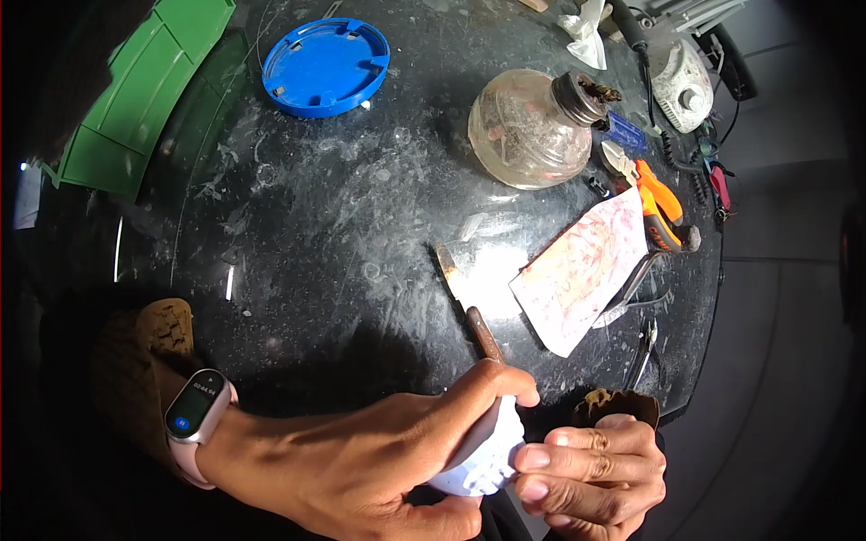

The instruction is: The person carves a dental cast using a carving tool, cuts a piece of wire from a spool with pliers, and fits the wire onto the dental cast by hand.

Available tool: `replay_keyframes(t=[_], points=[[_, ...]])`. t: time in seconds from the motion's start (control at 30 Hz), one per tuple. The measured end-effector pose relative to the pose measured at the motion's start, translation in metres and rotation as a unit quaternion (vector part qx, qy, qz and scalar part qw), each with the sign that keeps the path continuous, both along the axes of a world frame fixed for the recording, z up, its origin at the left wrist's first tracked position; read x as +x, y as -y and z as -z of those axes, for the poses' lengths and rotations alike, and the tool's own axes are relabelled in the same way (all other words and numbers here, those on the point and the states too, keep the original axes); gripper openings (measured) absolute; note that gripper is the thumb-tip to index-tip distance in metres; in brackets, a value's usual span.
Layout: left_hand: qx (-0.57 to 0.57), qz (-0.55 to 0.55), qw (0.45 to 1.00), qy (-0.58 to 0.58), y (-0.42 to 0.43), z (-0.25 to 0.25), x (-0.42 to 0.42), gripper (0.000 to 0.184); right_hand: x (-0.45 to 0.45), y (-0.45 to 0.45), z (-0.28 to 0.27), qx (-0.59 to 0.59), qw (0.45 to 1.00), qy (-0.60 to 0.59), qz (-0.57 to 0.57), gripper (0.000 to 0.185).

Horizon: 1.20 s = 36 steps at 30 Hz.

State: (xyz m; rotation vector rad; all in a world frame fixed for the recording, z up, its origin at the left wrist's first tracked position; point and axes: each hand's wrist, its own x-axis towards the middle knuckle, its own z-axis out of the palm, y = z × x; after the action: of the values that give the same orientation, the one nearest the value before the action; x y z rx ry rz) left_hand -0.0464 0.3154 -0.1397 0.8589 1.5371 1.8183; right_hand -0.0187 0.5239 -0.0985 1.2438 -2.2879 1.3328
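My left hand point(397, 451) is wrapped round a white dental cast point(487, 460), its thumb and index finger on either side of it. A watch with a pink strap is on that wrist. My right hand point(591, 469) has its fingers bent, and the fingertips meet the cast's right edge. Whether something small lies between those fingertips cannot be made out. Just above my left index finger, a knife with a brown handle point(483, 334) lies on the dark table point(361, 298), its blade pointing up and left.
Beyond the knife are a red-stained paper point(586, 270), orange-handled pliers point(663, 207) and a round glass bottle point(532, 131). A blue round lid point(326, 68) and a green tray point(135, 99) sit farther left. Metal tools point(643, 352) lie near the right table edge. A white device point(682, 86) stands at back right.
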Motion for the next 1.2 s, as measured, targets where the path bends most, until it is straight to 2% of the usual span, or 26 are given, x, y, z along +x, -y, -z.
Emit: replay_keyframes(t=[0.03, 0.07, 0.13, 0.17, 0.23, 0.27, 0.37, 0.47, 0.53, 0.63, 0.7, 0.77, 0.83, 0.93, 1.03, 1.13, 1.2], points=[[0.000, 0.000, 1.000, -0.012, 0.000, 0.001, 0.000, 0.060, 0.000, -0.002, -0.001, 0.000, 1.000, 0.011, -0.013, 0.006], [0.000, -0.001, 1.000, -0.024, 0.000, 0.001, 0.000, 0.060, -0.006, -0.003, 0.008, -0.041, 0.998, -0.027, -0.037, 0.008], [0.013, 0.024, 0.999, 0.027, 0.001, -0.003, -0.003, 0.061, -0.002, -0.002, 0.005, -0.051, 0.998, -0.021, -0.028, 0.018], [0.019, 0.036, 0.998, 0.053, 0.001, -0.004, -0.005, 0.061, -0.004, 0.000, 0.008, -0.072, 0.995, -0.050, -0.037, 0.020], [0.000, 0.033, 0.999, 0.028, 0.003, -0.004, -0.005, 0.061, -0.011, 0.006, 0.017, -0.113, 0.986, -0.105, -0.056, 0.023], [-0.009, 0.033, 0.999, 0.017, 0.003, -0.003, -0.005, 0.061, -0.010, 0.007, 0.015, -0.110, 0.989, -0.087, -0.051, 0.029], [-0.010, 0.022, 1.000, 0.010, 0.001, -0.003, -0.004, 0.062, -0.010, 0.005, 0.013, -0.102, 0.990, -0.074, -0.067, 0.029], [0.040, -0.012, 0.995, -0.095, -0.003, -0.005, -0.014, 0.062, 0.001, 0.003, 0.009, -0.048, 0.998, -0.027, -0.022, 0.033], [0.038, -0.010, 0.992, -0.118, -0.002, -0.008, -0.018, 0.064, 0.002, 0.003, 0.007, -0.047, 0.999, -0.018, -0.020, 0.027], [0.007, 0.007, 0.997, -0.073, -0.001, -0.012, -0.019, 0.065, 0.001, 0.001, -0.001, -0.007, 1.000, -0.003, -0.024, 0.010], [-0.023, 0.040, 0.997, -0.060, 0.002, -0.012, -0.021, 0.067, 0.004, 0.001, -0.008, -0.002, 0.997, 0.080, -0.003, 0.004], [-0.059, 0.097, 0.990, -0.079, 0.007, -0.010, -0.024, 0.075, 0.013, 0.004, -0.015, -0.033, 0.971, 0.234, 0.043, 0.016], [-0.054, 0.080, 0.989, -0.110, 0.006, -0.008, -0.024, 0.074, 0.015, 0.006, -0.015, -0.030, 0.967, 0.244, 0.060, 0.022], [-0.059, 0.078, 0.990, -0.106, 0.005, -0.009, -0.025, 0.073, 0.011, 0.006, -0.017, -0.015, 0.971, 0.232, 0.061, 0.018], [-0.008, 0.024, 0.997, -0.066, -0.001, -0.011, -0.022, 0.066, -0.007, -0.003, 0.004, -0.072, 0.994, 0.081, -0.034, 0.010], [0.015, -0.021, 0.992, -0.121, -0.004, -0.010, -0.021, 0.068, 0.006, 0.008, -0.011, -0.122, 0.973, 0.183, 0.072, 0.012], [0.005, -0.021, 0.993, -0.119, -0.003, -0.009, -0.020, 0.068, 0.003, 0.008, -0.008, -0.135, 0.969, 0.192, 0.072, 0.012]])
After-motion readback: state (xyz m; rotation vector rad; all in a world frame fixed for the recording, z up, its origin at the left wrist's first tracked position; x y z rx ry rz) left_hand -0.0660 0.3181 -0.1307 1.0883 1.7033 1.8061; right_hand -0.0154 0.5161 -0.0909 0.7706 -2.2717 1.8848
